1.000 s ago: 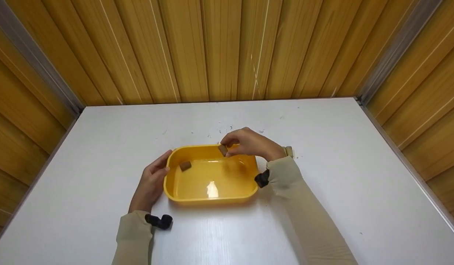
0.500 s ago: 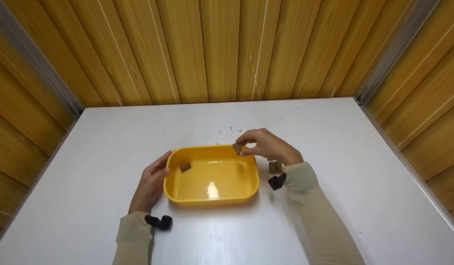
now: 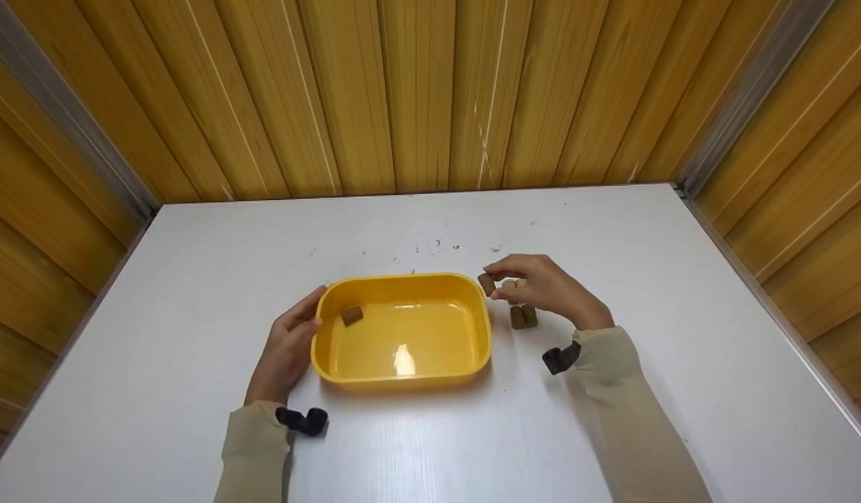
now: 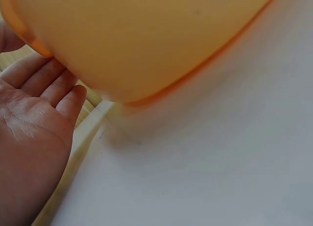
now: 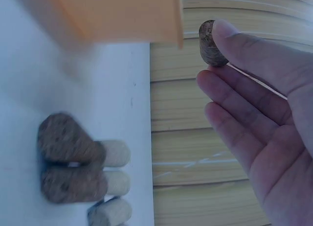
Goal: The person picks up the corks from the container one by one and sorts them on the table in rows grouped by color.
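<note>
My right hand (image 3: 545, 286) pinches a brown cork (image 3: 487, 284) between thumb and fingertips, just right of the yellow tub (image 3: 401, 379). In the right wrist view the cork (image 5: 211, 47) is speckled and held up by the thumb tip, the lower fingers spread. Another brown cork (image 3: 352, 316) lies inside the tub at its left end. My left hand (image 3: 287, 349) touches the tub's left side, thumb at the rim. In the left wrist view the left hand's fingers (image 4: 41, 77) lie nearly straight against the outer wall.
Under my right hand, two brown corks (image 3: 523, 317) stand side by side, with pale corks (image 5: 116, 167) behind them. Dark specks (image 3: 437, 243) mark the white table (image 3: 409, 447) beyond the tub. Yellow wood-look panels (image 3: 416, 98) close off the back and sides.
My right hand has moved right with its cork, from over the tub's far rim to outside the tub, uncovering the corks there. The left hand and tub have stayed put.
</note>
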Motion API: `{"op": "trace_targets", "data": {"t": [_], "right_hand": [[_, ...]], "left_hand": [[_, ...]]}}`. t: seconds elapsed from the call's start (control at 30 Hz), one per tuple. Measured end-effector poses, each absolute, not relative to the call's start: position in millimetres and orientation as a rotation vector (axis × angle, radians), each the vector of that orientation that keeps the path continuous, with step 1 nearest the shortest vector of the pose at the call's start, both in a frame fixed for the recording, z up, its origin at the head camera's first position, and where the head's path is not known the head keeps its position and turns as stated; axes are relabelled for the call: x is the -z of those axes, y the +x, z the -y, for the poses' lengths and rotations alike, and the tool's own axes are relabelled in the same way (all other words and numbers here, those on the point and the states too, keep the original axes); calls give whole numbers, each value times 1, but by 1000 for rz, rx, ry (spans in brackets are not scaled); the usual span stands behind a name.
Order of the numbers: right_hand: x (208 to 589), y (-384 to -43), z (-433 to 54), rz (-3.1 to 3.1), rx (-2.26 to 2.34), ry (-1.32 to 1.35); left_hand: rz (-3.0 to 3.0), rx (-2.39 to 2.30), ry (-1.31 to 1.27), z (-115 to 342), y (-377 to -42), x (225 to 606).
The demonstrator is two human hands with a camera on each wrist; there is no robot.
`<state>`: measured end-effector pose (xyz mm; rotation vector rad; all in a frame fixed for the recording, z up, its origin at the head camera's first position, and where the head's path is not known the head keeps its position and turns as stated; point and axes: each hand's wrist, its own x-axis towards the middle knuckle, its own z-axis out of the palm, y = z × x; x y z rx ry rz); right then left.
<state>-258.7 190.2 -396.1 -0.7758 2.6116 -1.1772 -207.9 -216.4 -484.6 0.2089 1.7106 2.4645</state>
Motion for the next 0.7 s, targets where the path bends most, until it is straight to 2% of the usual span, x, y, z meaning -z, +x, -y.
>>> {"op": "trace_targets", "data": {"t": [0.7], "right_hand": [[435,-248,-248,-2766,1168,-680]], "left_hand": [[-1744,-2442,207,218,-208,485]]}}
